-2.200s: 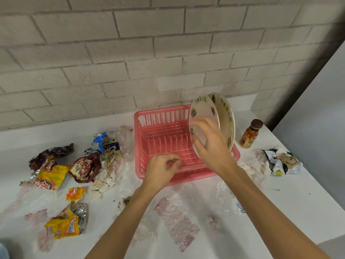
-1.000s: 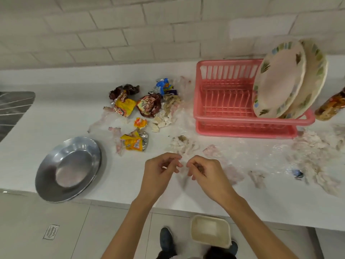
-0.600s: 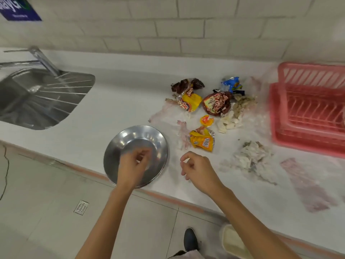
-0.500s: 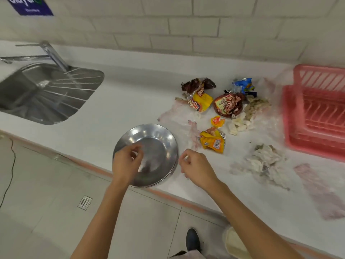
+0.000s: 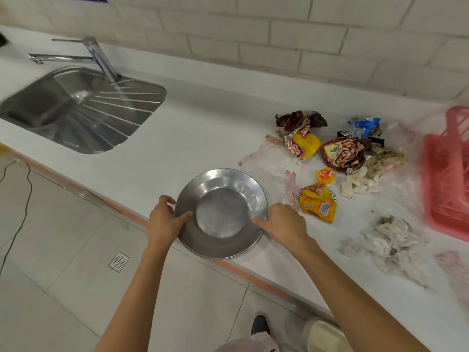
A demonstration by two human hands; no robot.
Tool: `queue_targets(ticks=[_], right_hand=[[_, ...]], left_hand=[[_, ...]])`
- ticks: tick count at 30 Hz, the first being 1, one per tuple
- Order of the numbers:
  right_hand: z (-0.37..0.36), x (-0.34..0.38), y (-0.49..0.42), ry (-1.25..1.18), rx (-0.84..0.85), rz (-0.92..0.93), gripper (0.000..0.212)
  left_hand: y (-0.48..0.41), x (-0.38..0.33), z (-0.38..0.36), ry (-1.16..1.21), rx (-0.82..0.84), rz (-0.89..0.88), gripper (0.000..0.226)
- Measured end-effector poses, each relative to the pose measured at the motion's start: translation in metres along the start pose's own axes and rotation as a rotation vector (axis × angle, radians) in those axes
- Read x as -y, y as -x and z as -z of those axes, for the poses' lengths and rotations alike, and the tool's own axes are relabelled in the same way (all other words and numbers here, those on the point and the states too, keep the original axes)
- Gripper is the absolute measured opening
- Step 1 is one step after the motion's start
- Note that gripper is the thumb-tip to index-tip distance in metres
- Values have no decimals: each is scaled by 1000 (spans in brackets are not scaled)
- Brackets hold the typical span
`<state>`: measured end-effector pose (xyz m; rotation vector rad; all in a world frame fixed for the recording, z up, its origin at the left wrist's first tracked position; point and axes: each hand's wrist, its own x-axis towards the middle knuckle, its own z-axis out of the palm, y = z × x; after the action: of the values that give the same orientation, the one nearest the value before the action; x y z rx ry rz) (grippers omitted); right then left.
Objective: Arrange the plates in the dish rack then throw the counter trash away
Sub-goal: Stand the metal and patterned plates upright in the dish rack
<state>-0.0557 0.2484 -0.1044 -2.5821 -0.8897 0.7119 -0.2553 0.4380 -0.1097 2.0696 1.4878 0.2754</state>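
A round steel plate (image 5: 220, 212) lies at the counter's front edge, seemingly on top of another. My left hand (image 5: 163, 219) grips its left rim, thumb on the inside. My right hand (image 5: 284, 224) holds the right rim the same way. The pink dish rack (image 5: 446, 179) is cut off at the right edge of the view; its plates are out of sight. Snack wrappers (image 5: 337, 153), a yellow packet (image 5: 318, 204) and crumpled tissue (image 5: 390, 240) are strewn over the counter between plate and rack.
A steel sink (image 5: 76, 107) with a tap (image 5: 99, 57) is set into the white counter (image 5: 177, 138) at the left. Below the counter are floor tiles with a drain (image 5: 118, 260) and a cream bin (image 5: 324, 336) by my shoe.
My view swung left from the rack to the sink side. Both hands left the patterned plates in the rack, came down to the steel plate and closed on its rims.
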Motion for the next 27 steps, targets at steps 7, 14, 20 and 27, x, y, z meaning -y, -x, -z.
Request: queue_targets(ticks=[7,14,20,27], right_hand=[[-1,-4,1,-76,14,28,39],[10,-9,0,-436,-43,58,47],[14,-19,1,-492,-102,56,43],[21,-13,0,-617,-58,35,36]], left_hand=[[-7,-1,2,20,-8,-20,19],[-2,-8,0,58,-38,-129,23],[11,-32,-18,161,14,-281,21],[9,-30,-23,112,104,-287,23]])
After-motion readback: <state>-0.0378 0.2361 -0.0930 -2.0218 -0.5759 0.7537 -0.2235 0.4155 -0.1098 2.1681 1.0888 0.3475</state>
